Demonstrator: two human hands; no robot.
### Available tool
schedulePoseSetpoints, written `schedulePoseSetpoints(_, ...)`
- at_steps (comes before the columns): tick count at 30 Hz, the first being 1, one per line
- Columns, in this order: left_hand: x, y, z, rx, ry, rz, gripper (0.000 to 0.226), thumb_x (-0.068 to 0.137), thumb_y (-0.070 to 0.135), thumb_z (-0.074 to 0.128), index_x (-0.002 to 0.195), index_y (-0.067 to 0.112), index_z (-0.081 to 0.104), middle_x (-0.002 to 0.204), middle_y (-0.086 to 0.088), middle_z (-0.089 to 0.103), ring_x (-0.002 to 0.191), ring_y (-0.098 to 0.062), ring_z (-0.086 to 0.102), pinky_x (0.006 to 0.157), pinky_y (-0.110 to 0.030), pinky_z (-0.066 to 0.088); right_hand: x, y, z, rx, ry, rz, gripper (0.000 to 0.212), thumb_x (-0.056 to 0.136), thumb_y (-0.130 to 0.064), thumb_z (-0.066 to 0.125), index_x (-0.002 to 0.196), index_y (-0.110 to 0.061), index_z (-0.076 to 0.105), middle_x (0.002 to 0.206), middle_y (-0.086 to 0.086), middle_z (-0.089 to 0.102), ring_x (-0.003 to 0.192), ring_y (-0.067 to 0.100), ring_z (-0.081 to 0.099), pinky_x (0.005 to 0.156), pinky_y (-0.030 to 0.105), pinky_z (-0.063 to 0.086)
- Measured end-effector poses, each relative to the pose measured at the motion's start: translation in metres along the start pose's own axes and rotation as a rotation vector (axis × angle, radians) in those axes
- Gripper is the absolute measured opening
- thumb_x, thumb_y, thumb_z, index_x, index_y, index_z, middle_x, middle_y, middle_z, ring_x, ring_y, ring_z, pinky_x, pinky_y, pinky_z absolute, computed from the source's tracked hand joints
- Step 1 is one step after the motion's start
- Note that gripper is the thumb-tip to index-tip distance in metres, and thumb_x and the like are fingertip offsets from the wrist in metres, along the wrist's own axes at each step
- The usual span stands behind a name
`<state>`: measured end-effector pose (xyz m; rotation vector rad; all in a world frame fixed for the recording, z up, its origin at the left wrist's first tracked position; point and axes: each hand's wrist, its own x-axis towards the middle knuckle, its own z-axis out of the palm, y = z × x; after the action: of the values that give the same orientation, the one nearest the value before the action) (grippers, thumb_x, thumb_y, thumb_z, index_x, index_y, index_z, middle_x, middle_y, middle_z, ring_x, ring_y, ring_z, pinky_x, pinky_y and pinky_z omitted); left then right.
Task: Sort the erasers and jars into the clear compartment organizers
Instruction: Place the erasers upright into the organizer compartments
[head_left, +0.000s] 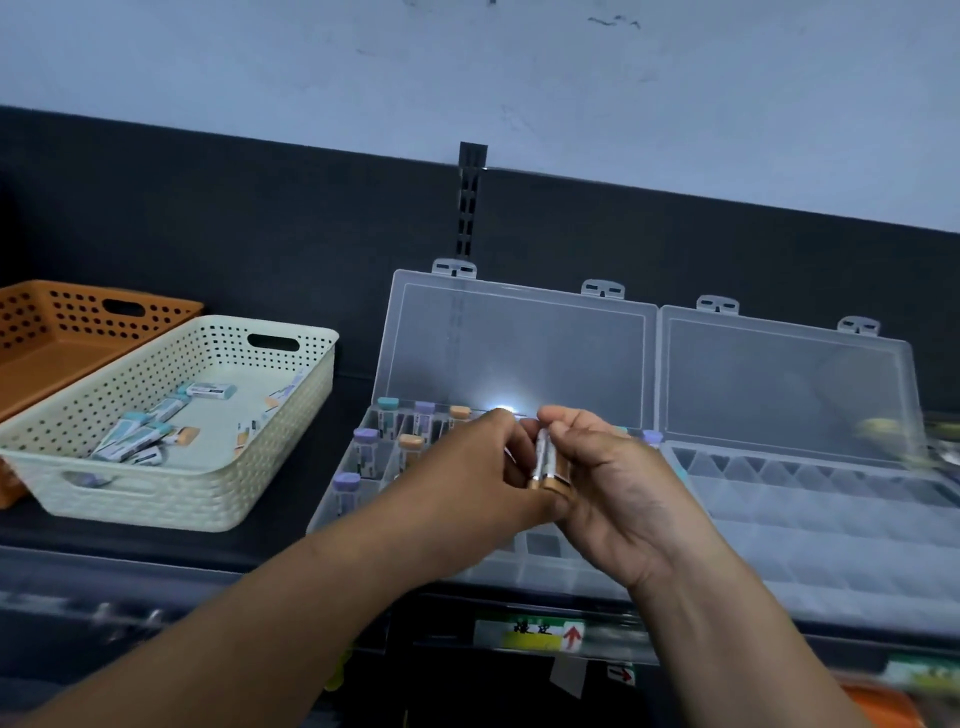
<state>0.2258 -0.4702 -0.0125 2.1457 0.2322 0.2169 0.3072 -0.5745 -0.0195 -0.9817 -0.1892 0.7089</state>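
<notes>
Head view: both hands' fingers (524, 431) pinch slim clear gold-capped jar (545, 462).

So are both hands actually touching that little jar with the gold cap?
Touching. The head view shows the left hand and right hand both wrapped around the small jar, fingers pressed against it above the left organizer.

A red upward arrow marks the shelf-edge label (530, 634).

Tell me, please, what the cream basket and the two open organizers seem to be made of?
Cream basket: apparently moulded plastic with a matte finish, judging by its even punched holes and woven-look lower wall. Left organizer and right organizer: likely clear, glossy rigid plastic, as the dark wall shows through the lids and one reflects a light.
</notes>
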Motion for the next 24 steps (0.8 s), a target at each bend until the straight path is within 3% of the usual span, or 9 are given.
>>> schedulePoseSetpoints(2, 0.002, 0.002, 0.007, -0.03, 0.032, -0.003, 0.027, 0.076, 0.03, 0.077, 0.091, 0.024, 0.055, 0.08, -0.002, 0.07, 0.077, -0.021, 0.067, 0.076, -0.044, 0.055, -0.002, 0.0, -0.004, 0.016, -0.007, -0.042, 0.019, 0.097, 0.002, 0.04, 0.093, -0.004, 0.058, 0.086, 0.016, 0.066, 0.074, 0.025, 0.065, 0.078, 0.041, 0.055)
schedulePoseSetpoints(5, 0.002, 0.005, 0.013, -0.072, 0.056, 0.032, 0.023, 0.079, 0.027, 0.074, 0.091, 0.028, 0.054, 0.078, -0.003, 0.069, 0.067, -0.014, 0.06, 0.068, -0.037, 0.052, -0.005, -0.001, -0.013, -0.018, -0.008, -0.11, 0.017, 0.096, 0.002, 0.043, 0.092, -0.005, 0.058, 0.083, 0.012, 0.067, 0.079, 0.026, 0.065, 0.075, 0.04, 0.056)
schedulePoseSetpoints(7, 0.002, 0.006, 0.014, -0.096, 0.072, 0.049, 0.02, 0.081, 0.025, 0.071, 0.092, 0.03, 0.056, 0.078, -0.004, 0.068, 0.065, -0.014, 0.058, 0.065, -0.039, 0.051, -0.006, -0.005, -0.021, -0.138, -0.005, -0.169, 0.011, 0.09, 0.0, 0.053, 0.088, -0.009, 0.058, 0.085, 0.01, 0.067, 0.079, 0.024, 0.063, 0.073, 0.037, 0.049)
schedulePoseSetpoints(10, 0.004, 0.011, 0.013, -0.192, 0.089, 0.018, 0.013, 0.087, 0.018, 0.065, 0.095, 0.027, 0.059, 0.087, -0.006, 0.067, 0.075, -0.02, 0.067, 0.073, -0.04, 0.057, -0.01, -0.014, -0.031, -0.319, 0.02, -0.23, 0.01, 0.074, -0.01, 0.067, 0.077, -0.014, 0.058, 0.083, 0.011, 0.065, 0.069, 0.018, 0.057, 0.063, 0.029, 0.04)
schedulePoseSetpoints(14, 0.009, 0.017, 0.01, -0.399, 0.072, -0.049, 0.011, 0.092, 0.009, 0.058, 0.102, 0.013, 0.063, 0.087, -0.008, 0.067, 0.074, -0.018, 0.067, 0.074, -0.033, 0.059, -0.016, -0.018, -0.038, -0.427, -0.025, -0.227, 0.011, 0.083, -0.001, 0.064, 0.078, -0.01, 0.06, 0.073, 0.006, 0.068, 0.066, 0.013, 0.061, 0.056, 0.023, 0.047)
schedulePoseSetpoints(19, 0.015, 0.017, 0.008, -0.438, 0.095, -0.09, 0.008, 0.086, 0.01, 0.066, 0.094, 0.009, 0.066, 0.076, -0.006, 0.07, 0.063, -0.012, 0.065, 0.064, -0.025, 0.056, -0.021, -0.019, -0.04, -0.666, -0.142, -0.251, 0.016, 0.089, -0.01, 0.062, 0.102, -0.017, 0.067, 0.091, 0.007, 0.073, 0.082, 0.017, 0.068, 0.067, 0.023, 0.055)
schedulePoseSetpoints(21, 0.016, 0.017, 0.008, -0.419, 0.093, -0.096, 0.006, 0.085, 0.009, 0.067, 0.092, 0.009, 0.067, 0.073, -0.005, 0.07, 0.061, -0.01, 0.066, 0.064, -0.027, 0.055, -0.021, -0.019, -0.042, -0.772, -0.138, -0.263, 0.017, 0.093, -0.013, 0.06, 0.1, -0.025, 0.069, 0.093, 0.004, 0.073, 0.085, 0.015, 0.068, 0.073, 0.026, 0.058)
schedulePoseSetpoints(24, 0.018, 0.016, 0.005, -0.374, 0.095, -0.09, 0.009, 0.088, 0.003, 0.062, 0.093, 0.01, 0.066, 0.08, -0.01, 0.068, 0.064, -0.014, 0.065, 0.066, -0.028, 0.058, -0.019, -0.021, -0.043, -0.808, -0.08, -0.291, 0.016, 0.094, -0.011, 0.058, 0.093, -0.022, 0.069, 0.086, 0.003, 0.071, 0.078, 0.014, 0.064, 0.076, 0.024, 0.055)
